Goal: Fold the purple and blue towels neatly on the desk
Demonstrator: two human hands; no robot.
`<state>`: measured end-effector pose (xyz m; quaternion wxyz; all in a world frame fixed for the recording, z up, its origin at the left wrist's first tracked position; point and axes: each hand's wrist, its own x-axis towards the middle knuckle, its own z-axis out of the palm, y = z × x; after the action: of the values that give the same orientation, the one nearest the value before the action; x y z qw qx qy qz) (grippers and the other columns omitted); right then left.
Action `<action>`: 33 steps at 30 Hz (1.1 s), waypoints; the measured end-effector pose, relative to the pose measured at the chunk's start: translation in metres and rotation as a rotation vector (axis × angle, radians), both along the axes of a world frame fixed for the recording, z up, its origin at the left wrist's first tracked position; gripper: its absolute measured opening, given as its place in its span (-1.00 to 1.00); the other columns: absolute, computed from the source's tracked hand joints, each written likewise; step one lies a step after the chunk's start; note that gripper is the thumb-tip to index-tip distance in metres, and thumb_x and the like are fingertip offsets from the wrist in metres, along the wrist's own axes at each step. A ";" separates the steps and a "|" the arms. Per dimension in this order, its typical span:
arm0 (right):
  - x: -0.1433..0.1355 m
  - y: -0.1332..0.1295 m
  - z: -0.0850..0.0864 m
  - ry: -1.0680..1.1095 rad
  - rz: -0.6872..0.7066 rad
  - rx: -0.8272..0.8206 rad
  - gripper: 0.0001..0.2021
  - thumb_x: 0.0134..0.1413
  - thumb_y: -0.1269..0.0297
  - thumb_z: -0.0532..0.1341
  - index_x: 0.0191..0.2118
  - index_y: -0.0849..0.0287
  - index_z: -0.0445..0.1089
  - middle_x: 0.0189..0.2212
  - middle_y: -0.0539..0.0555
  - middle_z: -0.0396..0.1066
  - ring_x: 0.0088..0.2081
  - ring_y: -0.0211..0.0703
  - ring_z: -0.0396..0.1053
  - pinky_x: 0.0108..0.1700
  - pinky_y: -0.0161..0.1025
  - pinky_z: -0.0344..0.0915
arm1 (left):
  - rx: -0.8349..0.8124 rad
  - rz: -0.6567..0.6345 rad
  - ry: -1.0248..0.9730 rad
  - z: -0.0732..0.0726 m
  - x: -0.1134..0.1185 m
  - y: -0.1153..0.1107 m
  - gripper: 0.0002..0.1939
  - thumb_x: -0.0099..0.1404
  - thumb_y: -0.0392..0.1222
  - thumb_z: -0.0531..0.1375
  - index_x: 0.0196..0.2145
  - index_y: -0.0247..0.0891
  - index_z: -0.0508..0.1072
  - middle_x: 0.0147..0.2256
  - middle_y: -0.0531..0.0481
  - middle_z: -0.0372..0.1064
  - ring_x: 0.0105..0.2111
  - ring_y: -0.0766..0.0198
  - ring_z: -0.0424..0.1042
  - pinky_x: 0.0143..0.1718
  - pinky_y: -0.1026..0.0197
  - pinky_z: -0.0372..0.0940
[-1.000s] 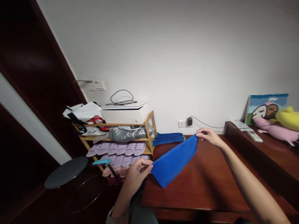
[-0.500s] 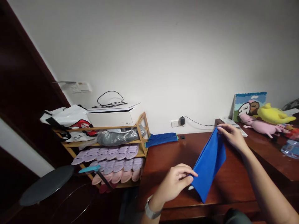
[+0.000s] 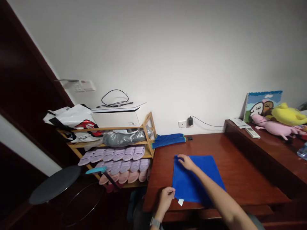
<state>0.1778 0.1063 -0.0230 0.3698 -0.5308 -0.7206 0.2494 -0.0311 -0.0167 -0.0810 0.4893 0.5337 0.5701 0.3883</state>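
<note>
A square blue cloth (image 3: 199, 182) lies spread on the brown wooden table, with a small white tag (image 3: 180, 202) sticking out at its near edge. My left hand (image 3: 166, 199) has its fingers pinched at the cloth's near left corner. Across the cloth reaches my right arm, and my right hand (image 3: 186, 162) has its fingertips on the far left corner, thumb and index close together. A grey-banded watch (image 3: 155, 222) is on my left wrist.
Folded dark blue fabric (image 3: 169, 140) lies at the table's back left. A shoe rack (image 3: 150, 127) with slippers, a white box (image 3: 117, 118) and a bag stands to the left. On the raised ledge at right are a remote (image 3: 252, 133) and plush toys (image 3: 275, 126). A black stool (image 3: 56, 184) stands lower left.
The blue cloth, held up and slanting between my hands before, now lies flat on the table. My right hand has moved left and down to its far left corner; my left hand moved slightly down and left.
</note>
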 end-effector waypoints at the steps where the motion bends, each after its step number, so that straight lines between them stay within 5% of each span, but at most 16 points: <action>1: -0.003 -0.016 -0.017 -0.008 0.014 -0.018 -0.73 0.22 0.21 0.22 -0.04 0.07 0.58 0.06 0.16 0.57 0.13 0.10 0.49 0.24 0.01 0.35 | 0.000 0.010 0.017 -0.011 -0.007 -0.002 -0.63 -0.02 0.14 0.37 -0.45 -0.25 0.58 -0.42 -0.08 0.61 -0.36 0.05 0.59 -0.31 0.09 0.48; 3: 0.010 -0.047 -0.049 -0.043 -0.006 -0.034 -0.68 0.27 0.17 0.17 0.02 0.06 0.57 0.16 0.17 0.50 0.22 0.14 0.41 0.32 0.06 0.26 | 0.028 0.011 0.043 -0.026 -0.017 -0.008 -0.65 0.03 0.13 0.32 -0.41 -0.23 0.59 -0.38 -0.09 0.63 -0.33 0.03 0.60 -0.27 0.08 0.49; 7: 0.082 -0.094 -0.099 -0.256 -0.236 -0.025 -0.51 0.36 0.06 0.03 0.22 0.12 0.47 0.34 0.22 0.29 0.40 0.17 0.15 0.44 0.15 0.03 | 0.133 0.009 0.198 -0.033 -0.027 -0.015 -0.71 0.13 0.02 0.20 -0.34 -0.19 0.62 -0.27 -0.11 0.65 -0.22 0.03 0.62 -0.09 0.07 0.48; 12: 0.144 -0.121 -0.135 -0.482 -0.356 -0.157 -0.34 0.37 -0.06 -0.04 0.45 0.15 0.15 0.47 0.19 -0.01 0.48 0.08 -0.09 0.48 0.12 -0.11 | 0.190 -0.010 0.344 -0.030 -0.030 -0.019 -0.80 0.12 -0.13 0.18 -0.37 -0.17 0.60 -0.27 -0.10 0.63 -0.23 0.07 0.62 -0.11 0.10 0.47; 17: 0.138 -0.108 -0.132 -0.569 -0.312 -0.198 -0.24 0.40 -0.17 -0.17 0.49 0.24 0.00 0.49 0.17 -0.10 0.51 0.00 -0.19 0.50 0.08 -0.29 | 0.267 0.005 0.481 -0.033 -0.033 -0.023 -0.85 0.10 -0.23 0.17 -0.44 -0.14 0.57 -0.37 -0.04 0.54 -0.37 0.12 0.56 -0.22 0.12 0.45; 24: 0.127 -0.026 -0.099 -0.579 -0.362 -0.261 -0.26 0.44 -0.01 -0.26 0.49 0.46 -0.11 0.51 0.25 -0.18 0.52 -0.04 -0.26 0.50 -0.07 -0.29 | 0.259 0.021 0.617 -0.036 -0.037 -0.029 -0.82 0.14 -0.30 0.14 -0.43 -0.12 0.54 -0.36 0.01 0.47 -0.40 0.17 0.51 -0.23 0.16 0.43; 29: 0.125 -0.006 -0.117 -0.623 -0.354 -0.285 -0.24 0.43 -0.02 -0.25 0.50 0.46 -0.15 0.52 0.25 -0.23 0.52 -0.02 -0.30 0.50 -0.05 -0.34 | 0.347 0.028 0.841 -0.034 -0.036 -0.030 -0.74 0.19 -0.34 0.08 -0.34 -0.12 0.56 -0.14 -0.09 0.50 -0.18 0.06 0.54 -0.06 0.04 0.44; 33: 0.125 -0.008 -0.126 -0.617 -0.353 -0.273 -0.24 0.42 -0.04 -0.26 0.51 0.43 -0.17 0.52 0.24 -0.24 0.52 -0.03 -0.32 0.50 -0.04 -0.37 | 0.575 -0.043 0.852 -0.011 0.010 0.001 -0.64 0.38 -0.27 0.02 -0.10 -0.10 0.60 0.09 -0.10 0.49 0.08 0.02 0.48 0.13 -0.04 0.40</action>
<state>0.3033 0.0987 -0.1490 0.0984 -0.7413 -0.6557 0.1040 -0.0207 -0.0157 -0.0924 0.0548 0.7690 0.5781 0.2675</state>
